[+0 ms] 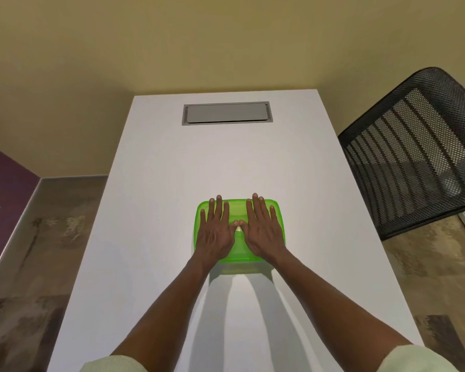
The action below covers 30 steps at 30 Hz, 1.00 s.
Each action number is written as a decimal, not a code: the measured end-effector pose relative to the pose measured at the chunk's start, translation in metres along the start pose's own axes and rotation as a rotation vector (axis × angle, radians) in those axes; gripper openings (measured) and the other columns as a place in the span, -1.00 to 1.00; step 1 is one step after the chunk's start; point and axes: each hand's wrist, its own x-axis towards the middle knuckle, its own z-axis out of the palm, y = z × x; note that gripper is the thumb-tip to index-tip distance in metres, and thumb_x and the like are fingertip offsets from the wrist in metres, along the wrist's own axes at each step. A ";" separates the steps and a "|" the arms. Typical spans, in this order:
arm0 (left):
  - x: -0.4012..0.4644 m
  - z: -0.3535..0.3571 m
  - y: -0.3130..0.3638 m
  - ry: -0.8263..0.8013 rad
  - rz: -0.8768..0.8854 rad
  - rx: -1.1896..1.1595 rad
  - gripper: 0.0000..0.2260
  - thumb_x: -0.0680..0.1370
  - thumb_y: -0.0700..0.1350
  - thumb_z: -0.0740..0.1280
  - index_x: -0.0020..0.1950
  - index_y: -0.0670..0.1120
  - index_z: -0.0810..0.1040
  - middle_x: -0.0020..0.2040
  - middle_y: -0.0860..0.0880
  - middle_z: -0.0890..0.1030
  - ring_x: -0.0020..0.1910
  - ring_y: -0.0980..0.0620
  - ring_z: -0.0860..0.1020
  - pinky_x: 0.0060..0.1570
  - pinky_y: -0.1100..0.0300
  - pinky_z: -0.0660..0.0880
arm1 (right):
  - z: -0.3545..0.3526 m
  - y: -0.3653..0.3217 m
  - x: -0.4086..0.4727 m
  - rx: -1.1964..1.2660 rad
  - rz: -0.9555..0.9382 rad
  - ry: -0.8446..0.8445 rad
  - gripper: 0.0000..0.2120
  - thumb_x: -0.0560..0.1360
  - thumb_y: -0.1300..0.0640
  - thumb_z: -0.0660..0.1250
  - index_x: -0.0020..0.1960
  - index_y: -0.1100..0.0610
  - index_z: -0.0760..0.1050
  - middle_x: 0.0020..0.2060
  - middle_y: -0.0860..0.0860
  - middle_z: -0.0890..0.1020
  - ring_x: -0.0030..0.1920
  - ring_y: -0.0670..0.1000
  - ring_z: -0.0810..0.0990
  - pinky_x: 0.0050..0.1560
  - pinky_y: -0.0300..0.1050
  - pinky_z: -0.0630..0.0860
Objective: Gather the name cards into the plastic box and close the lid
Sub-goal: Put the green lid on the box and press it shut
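A plastic box with a translucent green lid sits on the white table, near its middle. The lid lies on top of the box. My left hand rests flat on the lid's left half, fingers spread. On the right half my right hand lies flat in the same way. The two thumbs touch at the lid's centre. Through the lid a small pale shape shows between the thumbs; I cannot tell whether it is a card. No loose name cards are in view on the table.
A grey cable hatch is set into the table's far end. A black mesh chair stands at the right of the table. A yellow wall rises behind, and patterned floor lies on both sides.
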 end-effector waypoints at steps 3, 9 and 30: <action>-0.002 0.007 -0.003 0.027 -0.005 0.003 -0.40 0.64 0.18 -0.02 0.59 -0.11 0.01 0.61 -0.10 -0.11 0.59 -0.10 -0.13 0.55 -0.12 -0.09 | 0.008 0.001 -0.002 -0.010 0.009 0.046 -0.38 0.63 -0.14 -0.02 0.56 0.20 0.07 0.56 0.13 0.01 0.57 0.10 -0.01 0.54 0.15 0.02; -0.003 0.013 -0.005 0.073 -0.009 0.038 -0.38 0.63 0.22 -0.07 0.59 -0.12 0.04 0.61 -0.09 -0.06 0.59 -0.08 -0.10 0.55 -0.12 -0.04 | 0.013 0.001 -0.002 -0.002 0.006 0.071 -0.39 0.61 -0.11 -0.04 0.56 0.20 0.04 0.57 0.11 0.01 0.57 0.07 -0.03 0.53 0.14 0.02; -0.004 0.001 0.004 -0.040 -0.029 0.056 -0.36 0.64 0.21 -0.09 0.59 -0.14 -0.07 0.61 -0.09 -0.16 0.59 -0.07 -0.19 0.55 -0.13 -0.10 | 0.017 0.007 0.000 0.004 0.012 0.026 -0.37 0.61 -0.13 -0.05 0.57 0.19 0.00 0.57 0.09 -0.02 0.57 0.04 -0.08 0.54 0.14 -0.01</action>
